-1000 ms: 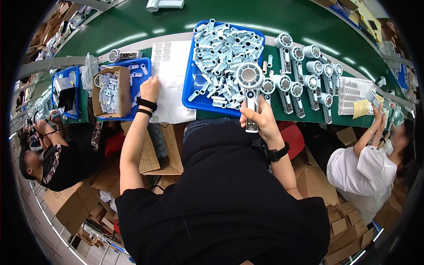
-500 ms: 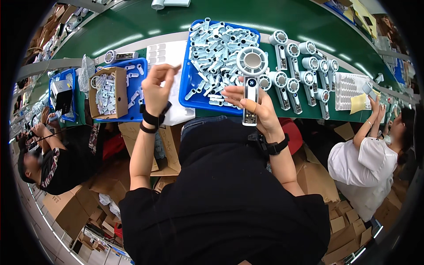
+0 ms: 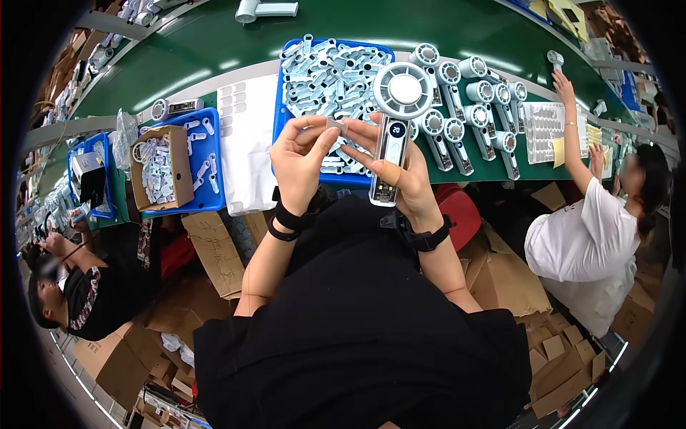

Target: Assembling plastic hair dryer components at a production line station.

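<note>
The left hand (image 3: 299, 159) has its thumb and forefinger closed in a pinch on a small greyish flat piece (image 3: 336, 126). Close to these fingers, the right hand (image 3: 411, 179) holds a handheld fan (image 3: 404, 91), thumb across the handle's front, other fingers loosely spread behind and past it; whether their tips touch the piece is unclear. The fan's round head stands above the right fingers. Beyond the left fingers lies a blue tray (image 3: 278, 118) of small pale parts (image 3: 321, 75).

bright light streaks the green tabletop (image 3: 343, 21) with glare; edges bend into black.
</note>
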`<action>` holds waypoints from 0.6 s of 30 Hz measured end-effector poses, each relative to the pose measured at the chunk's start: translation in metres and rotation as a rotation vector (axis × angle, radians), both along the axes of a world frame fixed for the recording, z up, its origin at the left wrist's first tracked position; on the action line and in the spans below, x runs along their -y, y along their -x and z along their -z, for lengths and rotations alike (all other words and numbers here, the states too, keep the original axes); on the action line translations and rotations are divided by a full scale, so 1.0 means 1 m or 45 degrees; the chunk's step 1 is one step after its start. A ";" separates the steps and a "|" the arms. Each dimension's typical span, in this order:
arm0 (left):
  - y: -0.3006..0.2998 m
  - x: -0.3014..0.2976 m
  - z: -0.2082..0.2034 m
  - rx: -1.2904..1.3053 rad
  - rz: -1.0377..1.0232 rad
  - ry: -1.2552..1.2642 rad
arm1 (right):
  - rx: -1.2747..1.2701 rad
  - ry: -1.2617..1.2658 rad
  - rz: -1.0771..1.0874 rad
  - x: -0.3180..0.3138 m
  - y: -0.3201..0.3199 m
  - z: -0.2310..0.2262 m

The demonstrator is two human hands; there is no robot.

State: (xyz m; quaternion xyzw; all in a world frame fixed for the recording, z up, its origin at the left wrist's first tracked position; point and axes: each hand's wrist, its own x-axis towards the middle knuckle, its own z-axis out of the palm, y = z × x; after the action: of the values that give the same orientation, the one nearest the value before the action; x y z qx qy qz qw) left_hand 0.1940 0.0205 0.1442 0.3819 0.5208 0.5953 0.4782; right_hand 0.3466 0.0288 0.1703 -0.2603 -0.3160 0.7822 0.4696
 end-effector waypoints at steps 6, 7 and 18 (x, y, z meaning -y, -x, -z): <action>-0.004 0.001 0.004 0.830 -0.003 0.055 | -0.135 0.040 0.025 0.002 0.001 0.003; -0.004 0.000 -0.001 0.837 0.007 0.055 | -0.201 0.103 0.071 0.001 0.000 0.007; -0.014 -0.002 -0.058 0.164 0.440 -0.073 | -0.939 0.685 0.092 -0.025 -0.015 0.021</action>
State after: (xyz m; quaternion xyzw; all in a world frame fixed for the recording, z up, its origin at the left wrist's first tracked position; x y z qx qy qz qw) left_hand 0.2077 0.0224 0.2018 0.4401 0.3987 0.5421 0.5946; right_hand 0.3611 0.0538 0.1496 -0.0880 0.0960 0.8599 0.4935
